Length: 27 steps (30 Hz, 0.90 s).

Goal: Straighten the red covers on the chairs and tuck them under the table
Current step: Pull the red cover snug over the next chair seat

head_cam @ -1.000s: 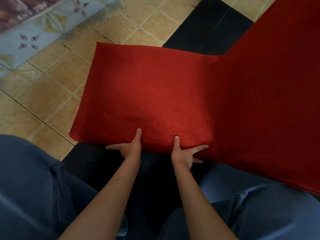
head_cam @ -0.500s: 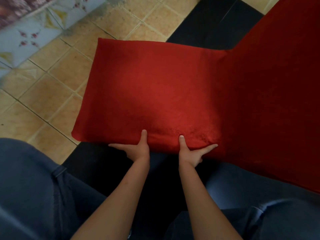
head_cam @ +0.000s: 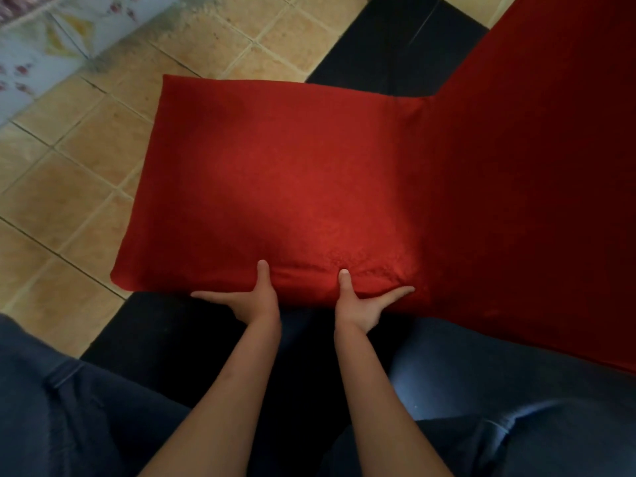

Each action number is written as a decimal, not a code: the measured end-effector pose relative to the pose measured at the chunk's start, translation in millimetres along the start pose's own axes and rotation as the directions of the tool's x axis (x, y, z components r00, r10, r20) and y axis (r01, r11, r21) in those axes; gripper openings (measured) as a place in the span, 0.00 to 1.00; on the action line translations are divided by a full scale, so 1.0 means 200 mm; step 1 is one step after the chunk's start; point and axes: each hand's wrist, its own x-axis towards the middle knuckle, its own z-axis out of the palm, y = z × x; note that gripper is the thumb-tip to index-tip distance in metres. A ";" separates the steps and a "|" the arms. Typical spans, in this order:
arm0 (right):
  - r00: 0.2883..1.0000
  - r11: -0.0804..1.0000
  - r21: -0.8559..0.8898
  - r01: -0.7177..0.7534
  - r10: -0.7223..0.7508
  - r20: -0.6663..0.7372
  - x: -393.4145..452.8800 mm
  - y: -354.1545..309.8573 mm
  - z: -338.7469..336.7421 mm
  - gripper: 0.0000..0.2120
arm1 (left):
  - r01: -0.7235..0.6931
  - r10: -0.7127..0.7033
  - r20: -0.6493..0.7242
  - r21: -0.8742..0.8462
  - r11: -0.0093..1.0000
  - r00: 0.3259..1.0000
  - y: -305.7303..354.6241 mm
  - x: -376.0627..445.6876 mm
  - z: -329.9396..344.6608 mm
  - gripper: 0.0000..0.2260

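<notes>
A red cover (head_cam: 275, 187) lies smooth over a chair seat in the middle of the view. It runs on to the right into a larger red fabric surface (head_cam: 537, 187) in shadow. My left hand (head_cam: 253, 301) grips the cover's near edge, thumb on top and fingers spread along the underside. My right hand (head_cam: 361, 304) holds the same edge a little to the right, thumb on top. Small wrinkles show in the fabric beside my right thumb. The chair's frame and legs are hidden beneath the cover.
Tan floor tiles (head_cam: 69, 187) spread to the left and behind. A black strip (head_cam: 395, 39) crosses the floor at the back and another dark patch (head_cam: 165, 325) lies under the near edge. My legs in blue jeans (head_cam: 481, 390) fill the bottom. A patterned light-blue wall (head_cam: 31, 46) stands far left.
Both hands have pressed further under and against the near edge of the red cover, thumbs now lying further up on top. The cover's front edge looks folded down and tighter.
</notes>
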 end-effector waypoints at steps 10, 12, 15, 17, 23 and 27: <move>0.999 0.998 0.051 -0.025 0.027 -0.039 0.00 0.02 0.00 0.66 | -0.098 0.097 0.022 0.022 0.995 0.995 -0.02 -0.01 0.00 0.54; 1.000 0.997 0.080 -0.023 0.024 -0.007 0.02 0.02 -0.01 0.67 | -0.104 0.104 0.032 0.023 0.994 0.994 -0.03 0.00 0.00 0.54; 0.999 0.991 0.131 -0.025 0.020 0.035 0.04 0.02 0.00 0.67 | -0.098 0.097 0.058 0.026 0.995 0.994 -0.02 0.01 -0.01 0.55; 1.000 0.985 0.173 -0.024 0.020 0.022 0.05 0.02 0.01 0.66 | -0.082 0.080 0.080 0.029 0.996 0.994 -0.02 0.03 -0.02 0.55; 1.000 0.972 0.236 -0.008 0.008 0.003 0.04 0.02 0.01 0.63 | -0.050 0.048 0.087 0.012 0.999 0.995 0.01 0.02 -0.04 0.53; 0.999 0.972 0.231 -0.043 0.038 0.025 0.02 0.00 0.00 0.62 | -0.005 0.003 0.085 0.029 1.000 0.996 0.06 -0.01 -0.05 0.53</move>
